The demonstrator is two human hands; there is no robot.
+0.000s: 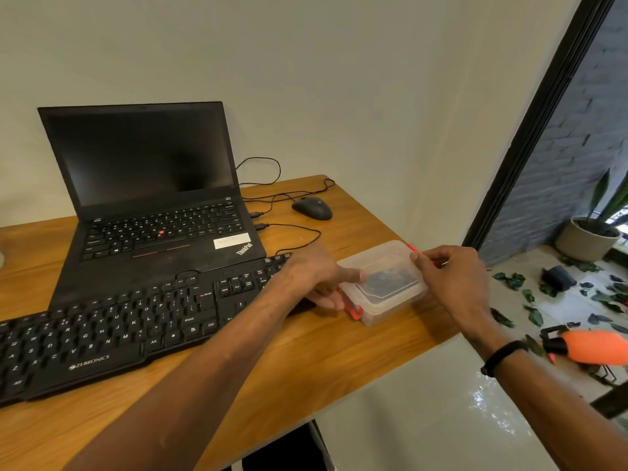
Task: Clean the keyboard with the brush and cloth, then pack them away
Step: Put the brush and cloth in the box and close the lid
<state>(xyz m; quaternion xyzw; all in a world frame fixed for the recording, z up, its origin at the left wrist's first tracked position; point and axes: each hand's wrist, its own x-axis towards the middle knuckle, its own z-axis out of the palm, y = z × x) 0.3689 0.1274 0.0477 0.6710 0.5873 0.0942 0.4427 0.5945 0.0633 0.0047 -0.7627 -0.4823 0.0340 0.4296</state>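
Note:
A clear plastic box [390, 300] with its lid on and orange-red clips stands on the wooden desk, just right of the black Zebronics keyboard [102, 331]. Something dark shows through the lid; I cannot tell what it is. My left hand [316, 277] grips the box's left end by the near clip [353, 309], covering the keyboard's right end. My right hand [452, 277] pinches the far right clip [413, 248] at the lid's edge. No brush or cloth lies in sight.
An open black laptop [153, 198] stands behind the keyboard. A black mouse [312, 208] and its cables lie at the back right. The desk edge [390, 365] runs close to the box. Beyond it the floor holds a potted plant [588, 236], scattered leaves and an orange object [594, 348].

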